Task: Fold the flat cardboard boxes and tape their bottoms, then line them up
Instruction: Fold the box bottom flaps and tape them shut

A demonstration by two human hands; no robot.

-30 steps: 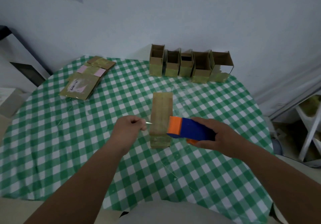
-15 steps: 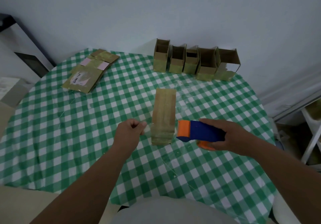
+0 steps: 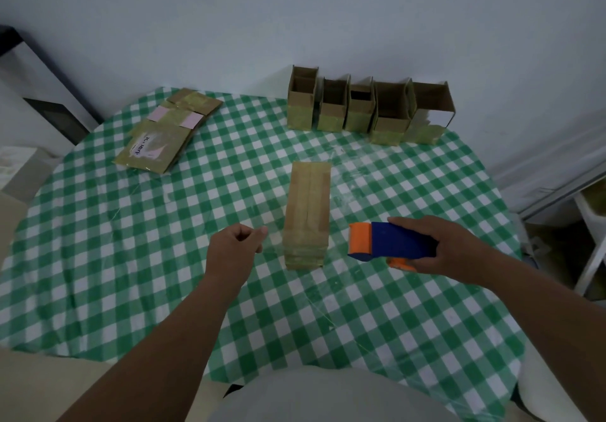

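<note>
A pale wall (image 3: 328,12) backed one round table covered by a green-and-white checked cloth (image 3: 114,257). Along the far edge stood a row of five folded boxes (image 3: 367,107), openings upward, their lower parts banded with tape, each touching or just beside its neighbour. At far left lay one fanned pile of flat cardboard (image 3: 164,133); at least three pieces were visible. One box (image 3: 308,215) stood at mid-table with its taped bottom uppermost, between the two hands. The right hand (image 3: 452,248) gripped one blue-and-orange tape dispenser (image 3: 387,244), held just right of that box. The left hand (image 3: 232,251), fingers curled, pinched thumb against forefinger just left of the box; whether a strip of clear tape was held there could not be told.
</note>
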